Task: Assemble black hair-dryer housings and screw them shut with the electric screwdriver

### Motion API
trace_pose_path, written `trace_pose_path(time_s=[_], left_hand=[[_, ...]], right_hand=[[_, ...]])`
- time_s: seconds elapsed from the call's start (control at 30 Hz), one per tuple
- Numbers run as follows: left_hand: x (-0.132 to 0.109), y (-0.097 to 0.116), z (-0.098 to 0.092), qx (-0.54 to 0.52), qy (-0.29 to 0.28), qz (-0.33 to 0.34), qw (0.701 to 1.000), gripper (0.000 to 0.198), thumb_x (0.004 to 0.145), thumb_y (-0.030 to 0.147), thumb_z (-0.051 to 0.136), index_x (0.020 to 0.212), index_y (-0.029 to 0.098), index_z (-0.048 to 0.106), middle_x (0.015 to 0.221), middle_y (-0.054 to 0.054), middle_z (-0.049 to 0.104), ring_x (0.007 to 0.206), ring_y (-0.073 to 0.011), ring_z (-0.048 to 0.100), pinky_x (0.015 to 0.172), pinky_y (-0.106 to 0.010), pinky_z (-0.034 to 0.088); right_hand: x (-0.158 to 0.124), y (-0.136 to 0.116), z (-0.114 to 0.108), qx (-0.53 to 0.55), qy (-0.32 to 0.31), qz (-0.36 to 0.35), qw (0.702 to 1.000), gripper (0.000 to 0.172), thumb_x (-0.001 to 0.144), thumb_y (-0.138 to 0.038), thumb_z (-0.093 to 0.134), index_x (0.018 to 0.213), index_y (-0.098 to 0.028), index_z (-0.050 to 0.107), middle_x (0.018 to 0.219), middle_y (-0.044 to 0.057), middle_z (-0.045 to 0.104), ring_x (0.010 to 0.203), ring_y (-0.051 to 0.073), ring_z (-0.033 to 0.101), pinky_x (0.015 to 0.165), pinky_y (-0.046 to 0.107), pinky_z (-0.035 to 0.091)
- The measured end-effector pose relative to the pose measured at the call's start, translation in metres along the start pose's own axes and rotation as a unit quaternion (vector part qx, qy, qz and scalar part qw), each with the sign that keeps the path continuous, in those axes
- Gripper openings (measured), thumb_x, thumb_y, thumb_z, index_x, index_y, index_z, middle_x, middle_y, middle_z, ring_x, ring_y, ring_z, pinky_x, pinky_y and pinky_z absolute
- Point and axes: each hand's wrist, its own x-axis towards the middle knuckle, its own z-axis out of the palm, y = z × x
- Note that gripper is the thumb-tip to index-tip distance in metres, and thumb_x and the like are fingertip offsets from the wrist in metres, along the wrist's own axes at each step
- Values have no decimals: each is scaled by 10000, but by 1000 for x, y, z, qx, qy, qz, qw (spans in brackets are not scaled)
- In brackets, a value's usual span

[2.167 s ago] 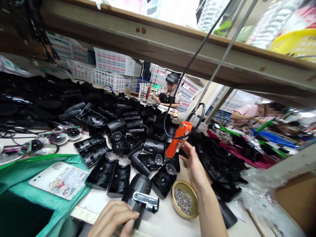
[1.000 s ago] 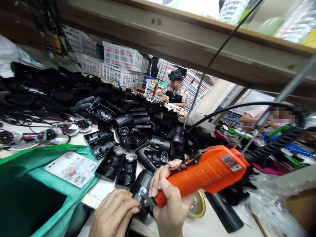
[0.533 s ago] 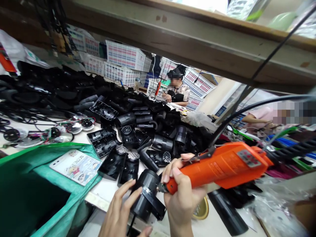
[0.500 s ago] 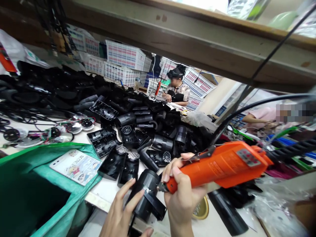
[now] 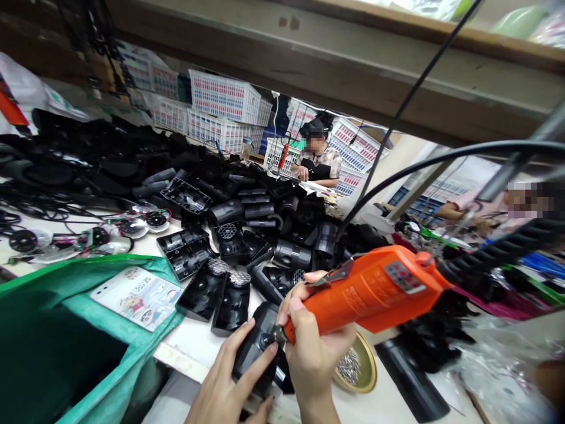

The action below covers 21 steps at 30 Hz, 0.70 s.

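Note:
My right hand [image 5: 311,347] is wrapped around the front of an orange electric screwdriver [image 5: 366,291], its tip angled down to the left. That tip touches or nearly touches a recess in a black plastic housing [image 5: 256,335] at the table's front edge. Fingers of my left hand [image 5: 233,377] lie around the housing and steady it, the index fingertip close to the screwdriver tip. Just right of my right wrist, a yellowish bowl [image 5: 371,371] holds many small screws [image 5: 349,368].
Black plastic shells [image 5: 194,253] are heaped across the table. Wired round parts [image 5: 106,235] lie at left, near a green bag [image 5: 88,353] with a cartoon-covered phone [image 5: 136,297]. A black cylinder [image 5: 412,380] lies at right. A beam [image 5: 282,65] crosses above; a person [image 5: 320,159] sits beyond.
The screwdriver and my right hand have moved left and slightly down, bringing the tip onto the housing's recess. The housing has turned a little under my left hand. More of the screw bowl shows.

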Motion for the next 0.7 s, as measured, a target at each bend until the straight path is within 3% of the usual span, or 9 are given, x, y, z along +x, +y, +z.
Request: trace_pose_path(time_s=[0.17, 0.3, 0.4, 0.5, 0.7], left_hand=[[2, 3, 4, -18, 11, -15, 1000, 726, 831, 109, 679, 1505, 318, 506, 1620, -143, 304, 1437, -323, 495, 1092, -402, 541], [3, 8, 11, -44, 20, -55, 997, 808, 761, 49, 680, 1492, 344, 502, 1604, -139, 332, 1421, -355, 497, 1082, -469, 545], [6, 12, 15, -64, 26, -77, 995, 835, 702, 9, 663, 1457, 335, 520, 1591, -149, 371, 1369, -377, 546, 1047, -508, 561], [8, 13, 17, -81, 31, -84, 993, 807, 713, 2, 641, 1446, 319, 520, 1586, -166, 386, 1351, -387, 561, 1025, -527, 571], [9, 9, 14, -88, 18, -61, 994, 814, 752, -16, 618, 1475, 331, 482, 1568, -161, 345, 1388, -366, 524, 1072, -523, 544]], right_hand=[[2, 4, 1, -45, 0, -17, 999, 246, 853, -145, 626, 1073, -244, 579, 718, -63, 565, 511, 106, 568, 485, 230, 447], [10, 9, 3, -78, -51, -20, 995, 264, 797, -139, 637, 1038, -235, 587, 678, -58, 575, 518, 135, 601, 462, 236, 449], [18, 9, 8, -101, -97, -3, 990, 157, 739, -138, 639, 877, -210, 621, 609, -66, 549, 437, 94, 488, 424, 223, 415], [24, 9, 11, -124, -133, 26, 983, 84, 687, -145, 643, 699, -208, 589, 579, -60, 504, 477, 94, 456, 447, 229, 408], [22, 18, 4, -73, -139, 70, 985, 107, 722, -192, 655, 828, -200, 637, 635, -55, 563, 456, 90, 472, 445, 233, 410]])
